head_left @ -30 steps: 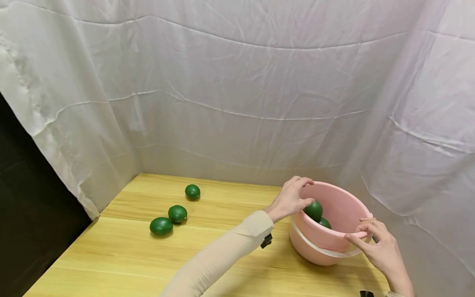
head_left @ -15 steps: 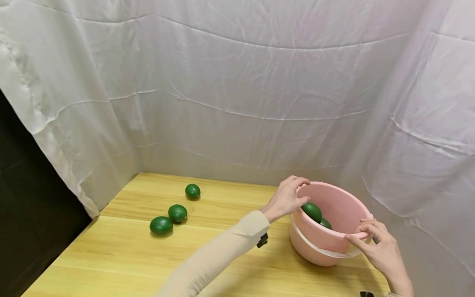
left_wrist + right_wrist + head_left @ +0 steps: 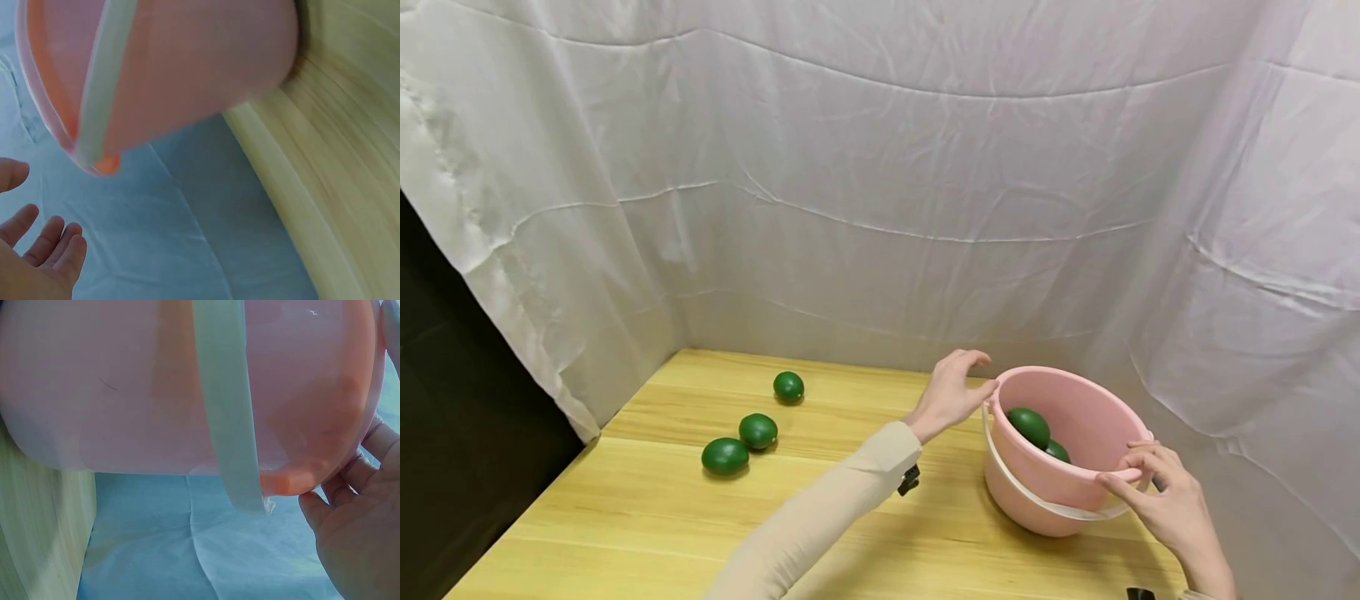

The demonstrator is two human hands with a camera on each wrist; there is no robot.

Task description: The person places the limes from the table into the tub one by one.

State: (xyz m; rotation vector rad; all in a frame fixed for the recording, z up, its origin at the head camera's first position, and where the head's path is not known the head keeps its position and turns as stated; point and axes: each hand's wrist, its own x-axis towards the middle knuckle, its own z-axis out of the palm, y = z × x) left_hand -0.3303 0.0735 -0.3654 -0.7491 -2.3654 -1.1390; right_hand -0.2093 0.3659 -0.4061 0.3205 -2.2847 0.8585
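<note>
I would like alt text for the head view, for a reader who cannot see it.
A person's right hand grips a pink bucket by its rim, with two green fruits visible inside; the left hand, holding nothing, is beside it. Three more green fruits lie to the left on a wooden table, before a pale curtain.

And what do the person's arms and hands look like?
The left hand is bare, coming out of a long, plain cream sleeve with a black gadget underneath. The right hand is bare too; some pale cuff and another black gadget show.
</note>
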